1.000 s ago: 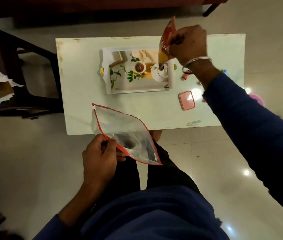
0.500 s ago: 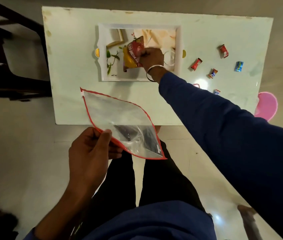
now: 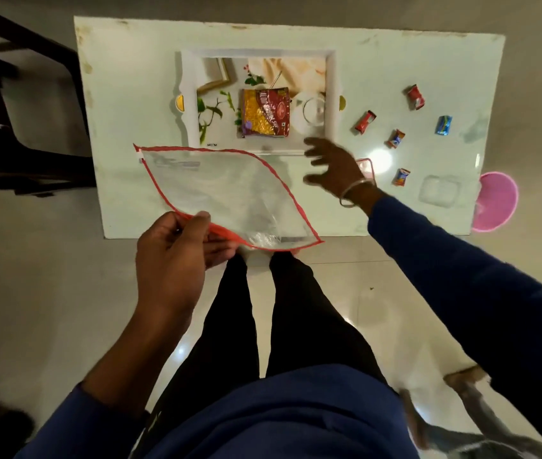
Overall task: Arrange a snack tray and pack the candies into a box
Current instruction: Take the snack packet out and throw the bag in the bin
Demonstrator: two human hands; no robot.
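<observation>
A white tray (image 3: 331, 81) with a printed picture sits at the middle of the white table (image 3: 124, 94). A red and yellow snack packet (image 3: 265, 112) lies flat in the tray, beside a small clear bowl (image 3: 314, 110). My right hand (image 3: 334, 167) hovers just below the tray's near right corner, fingers spread and holding nothing. My left hand (image 3: 173, 260) pinches the near edge of a clear zip pouch (image 3: 226, 190) with red trim, held over the table's front edge. Several wrapped candies lie to the right, among them a red one (image 3: 365, 122) and a blue one (image 3: 444, 125). A clear plastic box (image 3: 439, 194) sits near the right edge.
A pink lid (image 3: 365, 167) is partly hidden behind my right wrist. A pink round stool (image 3: 496, 202) stands off the table's right end. A dark chair (image 3: 24, 104) stands to the left. My legs are below the table's front edge.
My right hand lowered the snack packet into the tray, let it go and drew back toward me. The left hand kept hold of the pouch.
</observation>
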